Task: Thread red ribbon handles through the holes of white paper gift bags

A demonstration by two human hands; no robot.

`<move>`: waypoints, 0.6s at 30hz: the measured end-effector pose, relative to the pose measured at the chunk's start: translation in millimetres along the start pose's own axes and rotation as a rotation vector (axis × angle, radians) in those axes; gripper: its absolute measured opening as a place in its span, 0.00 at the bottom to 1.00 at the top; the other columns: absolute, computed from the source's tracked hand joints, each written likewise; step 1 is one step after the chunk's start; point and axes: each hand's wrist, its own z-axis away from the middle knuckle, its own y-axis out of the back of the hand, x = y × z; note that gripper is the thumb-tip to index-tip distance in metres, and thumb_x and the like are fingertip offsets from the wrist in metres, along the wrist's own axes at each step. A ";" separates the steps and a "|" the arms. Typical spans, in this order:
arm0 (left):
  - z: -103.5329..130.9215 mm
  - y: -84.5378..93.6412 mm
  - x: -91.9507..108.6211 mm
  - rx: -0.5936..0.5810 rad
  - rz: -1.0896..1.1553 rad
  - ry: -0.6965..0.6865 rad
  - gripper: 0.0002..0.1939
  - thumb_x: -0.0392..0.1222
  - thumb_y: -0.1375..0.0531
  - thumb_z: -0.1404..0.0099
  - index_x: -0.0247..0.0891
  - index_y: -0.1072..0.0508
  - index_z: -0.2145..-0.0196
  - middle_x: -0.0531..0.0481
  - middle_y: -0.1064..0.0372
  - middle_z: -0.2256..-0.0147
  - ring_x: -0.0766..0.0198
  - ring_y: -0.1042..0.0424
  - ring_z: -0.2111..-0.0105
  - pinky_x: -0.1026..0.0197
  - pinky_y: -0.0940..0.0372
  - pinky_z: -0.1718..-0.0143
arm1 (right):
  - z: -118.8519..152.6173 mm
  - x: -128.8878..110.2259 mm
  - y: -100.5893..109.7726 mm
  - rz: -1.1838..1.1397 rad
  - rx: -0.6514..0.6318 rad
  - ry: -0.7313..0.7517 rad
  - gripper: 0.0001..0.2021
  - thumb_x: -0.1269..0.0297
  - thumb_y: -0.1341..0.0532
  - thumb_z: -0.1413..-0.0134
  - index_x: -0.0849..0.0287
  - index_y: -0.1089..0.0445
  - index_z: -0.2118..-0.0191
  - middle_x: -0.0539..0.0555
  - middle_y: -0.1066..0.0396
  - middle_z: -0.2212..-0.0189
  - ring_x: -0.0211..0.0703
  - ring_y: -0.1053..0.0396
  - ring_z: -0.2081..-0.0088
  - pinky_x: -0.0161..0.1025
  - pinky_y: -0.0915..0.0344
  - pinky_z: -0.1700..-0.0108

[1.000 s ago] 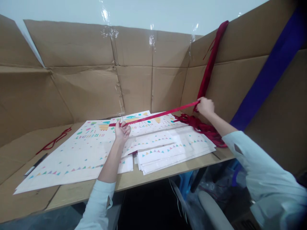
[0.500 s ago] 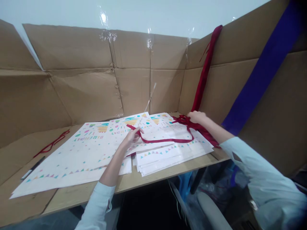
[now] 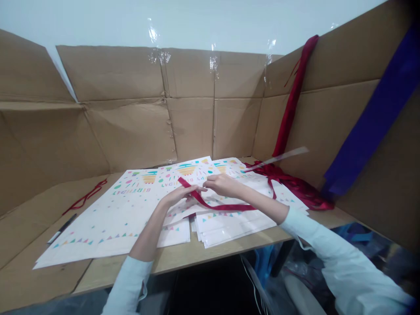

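My left hand (image 3: 180,195) is closed on a narrow red ribbon (image 3: 226,207) close to its free end, over the printed white sheets (image 3: 114,210). The ribbon sags rightward from there and curves up to a red heap (image 3: 295,186) at the right. My right hand (image 3: 221,185) is beside the left, its fingertips pinched close to the ribbon; what they hold is too small to make out. A clear strip (image 3: 282,158) slants above the sheets, right of my right hand.
Cardboard walls (image 3: 131,127) stand behind and at the right. A wide red band (image 3: 292,109) and a purple band (image 3: 370,113) hang at the right. A thin red cord (image 3: 85,197) and a dark pen (image 3: 62,228) lie at the left. The table's front edge (image 3: 183,260) is near me.
My right hand has moved left from the red heap to beside my left hand. The clear strip, earlier upright over my left hand, now slants at the right. The view has shifted slightly.
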 end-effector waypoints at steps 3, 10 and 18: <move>13.9 28.3 -7.2 0.199 -0.020 -0.064 0.07 0.39 0.39 0.45 0.42 0.25 0.65 0.43 0.29 0.64 0.59 0.34 0.55 0.66 0.38 0.63 | 8.7 7.2 -26.7 0.009 0.037 -0.176 0.14 0.80 0.49 0.48 0.61 0.30 0.63 0.54 0.33 0.69 0.37 0.39 0.71 0.35 0.54 0.73; 15.8 45.7 -20.5 0.387 0.110 0.091 0.17 0.49 0.41 0.42 0.39 0.28 0.57 0.38 0.32 0.55 0.55 0.38 0.49 0.68 0.35 0.73 | -2.7 23.6 -87.9 -0.156 0.339 -0.438 0.11 0.74 0.49 0.41 0.62 0.29 0.63 0.55 0.31 0.69 0.40 0.37 0.65 0.36 0.47 0.62; -5.8 15.1 -30.7 0.538 0.456 0.127 0.07 0.34 0.39 0.43 0.27 0.29 0.67 0.36 0.33 0.59 0.59 0.29 0.60 0.63 0.31 0.60 | -6.2 15.5 -97.7 -0.149 0.403 -0.496 0.15 0.77 0.51 0.42 0.59 0.28 0.61 0.56 0.32 0.68 0.44 0.42 0.62 0.40 0.49 0.60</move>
